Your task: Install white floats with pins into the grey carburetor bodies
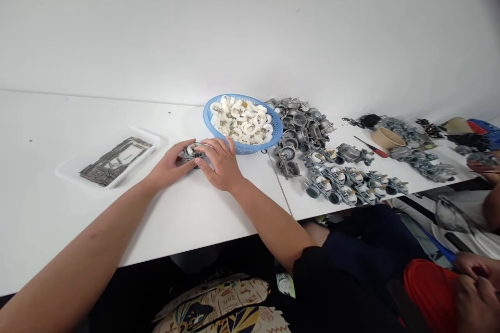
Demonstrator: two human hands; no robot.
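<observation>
Between my two hands, low over the white table, is a small grey metal carburetor body [190,151] with a white float in it. My left hand [174,164] is wrapped round its left side, thumb in front. From the right, my right hand [221,162] has its fingertips and thumb pressed on the float and body; what those fingers pinch is partly hidden. Just behind stands a blue basket [209,119] heaped with white floats [242,119]. To the left lies a translucent tray [154,146] with many thin metal pins [105,171].
Right of the basket is a pile of grey metal bowls [300,125]. Rows of carburetors with white floats [351,184] stand near the table edge. Farther right are a screwdriver [377,150], a cardboard tub [388,138] and a co-worker's hands [478,286]. A wall runs behind.
</observation>
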